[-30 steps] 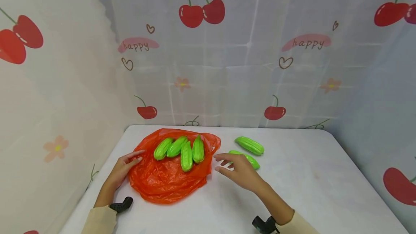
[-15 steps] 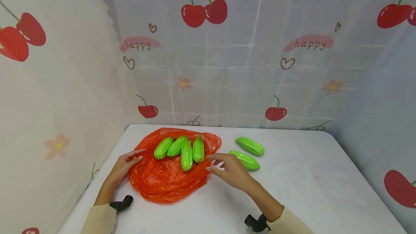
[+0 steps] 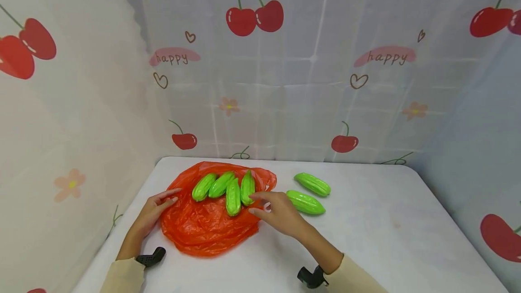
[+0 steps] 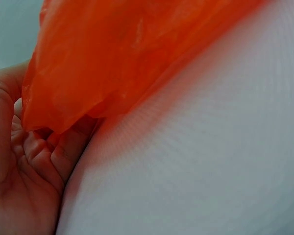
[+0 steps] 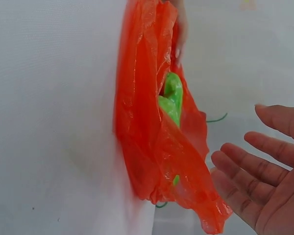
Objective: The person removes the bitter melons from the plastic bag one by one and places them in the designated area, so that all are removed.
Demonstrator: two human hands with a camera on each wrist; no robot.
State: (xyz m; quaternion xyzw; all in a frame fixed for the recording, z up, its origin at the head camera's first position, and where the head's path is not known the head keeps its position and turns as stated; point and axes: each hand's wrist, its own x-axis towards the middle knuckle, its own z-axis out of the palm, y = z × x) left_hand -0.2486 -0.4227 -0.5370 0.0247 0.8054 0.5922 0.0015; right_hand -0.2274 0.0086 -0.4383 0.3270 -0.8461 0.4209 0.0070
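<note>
Gourds [image 3: 233,197], ridged, green: four in orange plastic bag [image 3: 203,238], two remain at three o'clock. Left hand [image 3: 152,213] grips bag; right hand [image 3: 282,215] empty.

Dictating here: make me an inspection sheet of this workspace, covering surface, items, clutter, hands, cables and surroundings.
Surface: white tabletop.
Job's things: crumpled orange-red plastic bag with four ridged green vegetables in it; two similar vegetables on the tabletop, right of the bag.
Clutter: nothing seen.
Hands: left hand touches the bag's left edge, grip unclear; right hand at its right edge, fingers relaxed, contact unclear.
Cables: nothing seen.
Surroundings: cherry-print sheeting behind and at both sides.
</note>
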